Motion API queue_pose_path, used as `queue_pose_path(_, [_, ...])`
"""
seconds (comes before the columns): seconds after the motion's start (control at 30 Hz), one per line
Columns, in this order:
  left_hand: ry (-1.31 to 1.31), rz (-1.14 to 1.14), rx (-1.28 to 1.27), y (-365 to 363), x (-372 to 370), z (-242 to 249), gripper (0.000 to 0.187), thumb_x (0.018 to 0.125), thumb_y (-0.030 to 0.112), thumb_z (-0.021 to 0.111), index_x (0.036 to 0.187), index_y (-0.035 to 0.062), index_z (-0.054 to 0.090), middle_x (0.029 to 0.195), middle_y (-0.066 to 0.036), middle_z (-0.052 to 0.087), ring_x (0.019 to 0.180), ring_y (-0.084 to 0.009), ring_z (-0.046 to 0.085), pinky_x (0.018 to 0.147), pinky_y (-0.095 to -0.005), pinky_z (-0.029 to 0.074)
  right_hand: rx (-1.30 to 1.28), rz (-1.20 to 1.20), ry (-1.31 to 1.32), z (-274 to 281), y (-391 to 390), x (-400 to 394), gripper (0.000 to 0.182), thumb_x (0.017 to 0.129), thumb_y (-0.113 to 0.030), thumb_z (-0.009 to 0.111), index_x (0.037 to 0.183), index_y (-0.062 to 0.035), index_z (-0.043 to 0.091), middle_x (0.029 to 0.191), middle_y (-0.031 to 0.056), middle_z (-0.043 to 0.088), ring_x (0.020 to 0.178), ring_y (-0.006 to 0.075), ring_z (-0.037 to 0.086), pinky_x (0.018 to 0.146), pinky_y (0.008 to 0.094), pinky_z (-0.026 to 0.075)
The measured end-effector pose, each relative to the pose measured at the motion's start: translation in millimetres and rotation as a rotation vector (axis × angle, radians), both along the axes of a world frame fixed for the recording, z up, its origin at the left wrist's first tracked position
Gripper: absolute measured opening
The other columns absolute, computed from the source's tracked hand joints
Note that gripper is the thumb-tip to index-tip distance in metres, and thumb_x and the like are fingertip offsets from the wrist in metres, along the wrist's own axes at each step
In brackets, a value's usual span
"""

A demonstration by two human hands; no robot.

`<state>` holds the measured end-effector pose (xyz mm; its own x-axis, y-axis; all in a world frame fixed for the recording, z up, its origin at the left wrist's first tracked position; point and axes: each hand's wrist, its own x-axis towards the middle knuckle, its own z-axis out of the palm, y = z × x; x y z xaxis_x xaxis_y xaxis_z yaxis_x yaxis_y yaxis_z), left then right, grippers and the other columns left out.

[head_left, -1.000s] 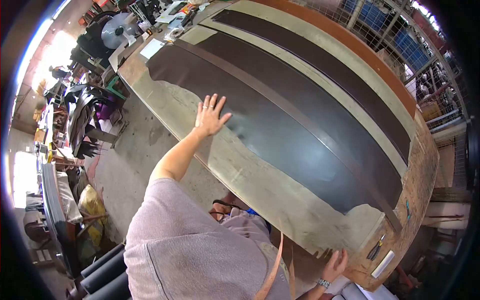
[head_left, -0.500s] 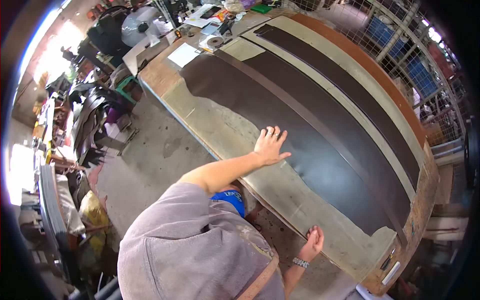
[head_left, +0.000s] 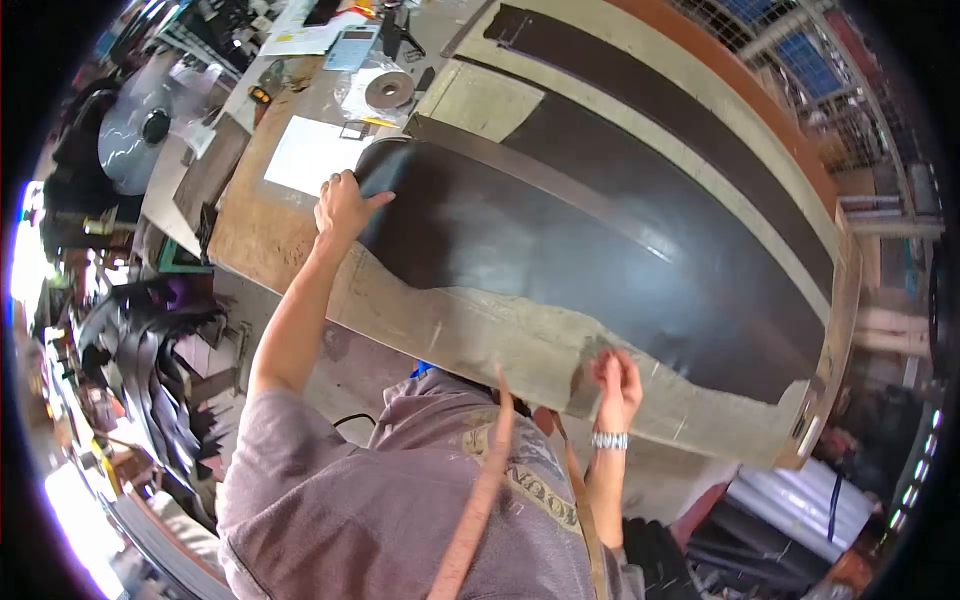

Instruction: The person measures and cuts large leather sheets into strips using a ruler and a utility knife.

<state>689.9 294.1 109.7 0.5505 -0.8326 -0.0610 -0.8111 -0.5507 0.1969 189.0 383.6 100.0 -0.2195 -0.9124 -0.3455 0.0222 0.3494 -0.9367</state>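
Observation:
A large dark brown leather sheet point(head_left: 520, 240) with a wavy near edge lies across the table. My left hand point(head_left: 345, 207) is at its far left end, fingers bent round the edge and thumb over the top; the leather there curls up slightly. My right hand point(head_left: 618, 385), with a metal watch on the wrist, hovers near the table's front edge, short of the leather. Its fingers look bent but are blurred by motion. A long brown strip point(head_left: 560, 183) lies along the sheet's far side.
Beyond the sheet lies another dark strip point(head_left: 660, 105). Near the left end are white paper point(head_left: 315, 155), a tape roll point(head_left: 389, 90) and a calculator point(head_left: 352, 47). A wire mesh cage point(head_left: 800, 60) stands behind the table. Dark leather pieces point(head_left: 165, 350) are heaped at left.
My left hand has moved from the sheet's near middle edge to its left end, where the leather now curls. My right hand has lifted from the table edge. The view has shifted left.

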Motion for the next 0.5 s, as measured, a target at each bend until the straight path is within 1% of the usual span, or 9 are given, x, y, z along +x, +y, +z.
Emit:
queue_pose_path(0.1, [0.156,-0.033,0.072,4,-8,24,0.056,0.083,0.036,0.081,0.116,-0.0041,0.061,0.105,-0.027,0.069,0.103,-0.0462,0.066,0.088,-0.0534,0.053,0.106,0.195,-0.048,26,-20,78,0.033,0.102,-0.022,0.065,0.125,0.0005,0.063,0.113,0.0126,0.072,0.093,0.0196,0.071,0.079,0.0317,0.058])
queue_pose_path(0.2, [0.477,-0.317,-0.057,24,-28,67,0.046,0.086,0.025,0.075,0.116,-0.0044,0.057,0.096,-0.030,0.068,0.095,-0.0488,0.067,0.083,-0.0547,0.053,0.394,0.327,-0.190,31,-40,130,0.036,0.101,-0.029,0.067,0.122,0.0006,0.065,0.110,0.0127,0.073,0.092,0.0202,0.071,0.078,0.0332,0.060])
queue_pose_path(0.23, [0.552,-0.379,-0.054,30,-36,82,0.048,0.086,0.022,0.074,0.120,-0.0054,0.054,0.094,-0.030,0.067,0.093,-0.0479,0.067,0.080,-0.0515,0.052,0.472,0.361,-0.194,34,-44,149,0.056,0.099,-0.047,0.065,0.127,0.0009,0.062,0.114,0.0160,0.072,0.095,0.0228,0.072,0.076,0.0365,0.062])
queue_pose_path(0.27, [0.625,-0.441,-0.049,35,-46,97,0.051,0.086,0.020,0.073,0.124,-0.0064,0.052,0.092,-0.030,0.067,0.092,-0.0470,0.067,0.078,-0.0482,0.052,0.523,0.361,-0.233,35,-47,164,0.063,0.097,-0.053,0.064,0.129,0.0011,0.061,0.114,0.0170,0.071,0.096,0.0239,0.071,0.077,0.0379,0.062])
queue_pose_path(0.33, [0.712,-0.532,0.161,38,-64,131,0.053,0.087,0.018,0.071,0.128,-0.0043,0.046,0.089,-0.031,0.065,0.089,-0.0488,0.066,0.073,-0.0509,0.051,0.624,0.357,-0.315,38,-53,188,0.076,0.094,-0.064,0.061,0.133,0.0014,0.058,0.116,0.0189,0.070,0.099,0.0260,0.071,0.078,0.0407,0.063])
queue_pose_path(0.37, [0.634,-0.718,0.054,43,-68,125,0.050,0.087,0.016,0.070,0.125,-0.0020,0.042,0.079,-0.030,0.063,0.083,-0.0502,0.064,0.069,-0.0537,0.049,0.625,0.361,-0.359,41,-54,197,0.088,0.091,-0.074,0.055,0.137,0.0007,0.054,0.116,0.0200,0.069,0.101,0.0280,0.070,0.077,0.0429,0.063])
queue_pose_path(0.4, [0.760,-0.796,0.163,40,-69,127,0.044,0.087,0.015,0.069,0.118,-0.0003,0.042,0.076,-0.028,0.061,0.079,-0.0505,0.063,0.068,-0.0544,0.048,0.632,0.368,-0.432,44,-58,203,0.086,0.092,-0.073,0.056,0.137,0.0002,0.054,0.114,0.0188,0.069,0.100,0.0276,0.071,0.077,0.0428,0.063])
queue_pose_path(0.47, [0.924,-0.956,0.261,30,-73,142,0.042,0.087,0.015,0.068,0.115,0.0003,0.039,0.075,-0.027,0.061,0.080,-0.0498,0.063,0.068,-0.0542,0.047,0.633,0.373,-0.582,48,-66,212,0.082,0.092,-0.070,0.058,0.137,-0.0008,0.054,0.111,0.0166,0.070,0.098,0.0267,0.071,0.076,0.0426,0.063])
queue_pose_path(0.5, [0.982,-0.927,0.502,17,-76,159,0.050,0.087,0.018,0.070,0.122,-0.0006,0.040,0.078,-0.026,0.064,0.084,-0.0481,0.064,0.070,-0.0526,0.049,0.603,0.382,-0.476,44,-70,216,0.076,0.093,-0.064,0.060,0.137,-0.0021,0.055,0.106,0.0117,0.071,0.093,0.0237,0.072,0.074,0.0407,0.063])
